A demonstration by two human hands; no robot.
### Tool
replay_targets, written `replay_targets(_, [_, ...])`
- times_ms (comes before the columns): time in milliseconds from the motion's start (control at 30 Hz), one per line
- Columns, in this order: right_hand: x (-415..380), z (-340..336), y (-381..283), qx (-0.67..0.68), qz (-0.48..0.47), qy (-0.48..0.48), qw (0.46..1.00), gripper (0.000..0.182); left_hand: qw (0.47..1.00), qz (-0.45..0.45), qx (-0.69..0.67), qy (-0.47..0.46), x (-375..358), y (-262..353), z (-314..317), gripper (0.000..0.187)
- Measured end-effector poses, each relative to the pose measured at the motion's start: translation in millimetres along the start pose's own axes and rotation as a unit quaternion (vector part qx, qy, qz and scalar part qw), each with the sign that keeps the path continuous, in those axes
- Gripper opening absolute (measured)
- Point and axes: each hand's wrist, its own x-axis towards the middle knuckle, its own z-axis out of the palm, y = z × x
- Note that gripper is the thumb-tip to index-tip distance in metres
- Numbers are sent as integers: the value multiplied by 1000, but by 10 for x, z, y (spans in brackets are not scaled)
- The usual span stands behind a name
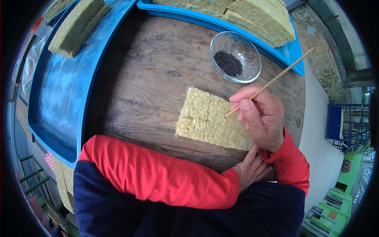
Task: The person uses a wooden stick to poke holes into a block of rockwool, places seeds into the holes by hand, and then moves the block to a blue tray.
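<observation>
My right hand pinches a thin wooden stick, whose lower tip meets the top of a yellowish rockwool slab. The slab lies flat on the wooden table, with grooves and small holes across its top. Its right end is partly hidden behind my right hand. My left hand rests at the table's near edge, below my right wrist, with a finger reaching up to the slab's near right corner; its fingers are extended and hold nothing. Beyond the slab stands a clear glass bowl containing small black seeds.
A blue tray on the left carries a rockwool block at its far end. Another blue tray at the back holds several rockwool slabs. More rockwool sits at the lower left. The wooden table lies between.
</observation>
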Motion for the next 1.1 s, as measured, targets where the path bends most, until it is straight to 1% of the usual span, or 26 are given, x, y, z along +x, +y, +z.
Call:
replay_targets(33, [-5,-4,-16,8,22,-6,1000,11,1000,0,0,0,-1,9,10,60])
replay_targets(67, [-10,5,-14,8,22,-6,1000,11,1000,-1,4,1,-5,2,-3,60])
replay_targets(133, [-20,31,4,78,18,24,997,13,1000,-2,8,1,-7,-10,-32,59])
replay_targets(167, [-17,32,39,78,18,25,996,13,1000,-5,5,-2,-7,-15,-47,59])
replay_targets(233, [0,15,114,108,-86,81,987,16,1000,-7,4,-4,-7,-32,-65,59])
replay_targets(433, [-13,-79,68,93,-88,90,988,17,999,1,23,-24,-4,-77,-129,59])
replay_targets(733, [22,-145,69,79,-51,112,989,16,1000,-11,15,-11,-22,-83,-130,59])
replay_targets(867, [44,-160,77,69,-47,119,989,17,999,-7,36,-11,-34,-97,-131,59])
replay_targets(933, [54,-177,94,73,-59,124,988,17,999,0,35,-7,-39,-98,-131,59])
replay_targets(1000, [58,-209,85,67,-58,134,987,18,996,23,83,-13,-45,-122,-165,60])
replay_targets(1100, [63,-316,60,52,-67,147,985,19,992,55,111,-7,-64,-165,-209,61])
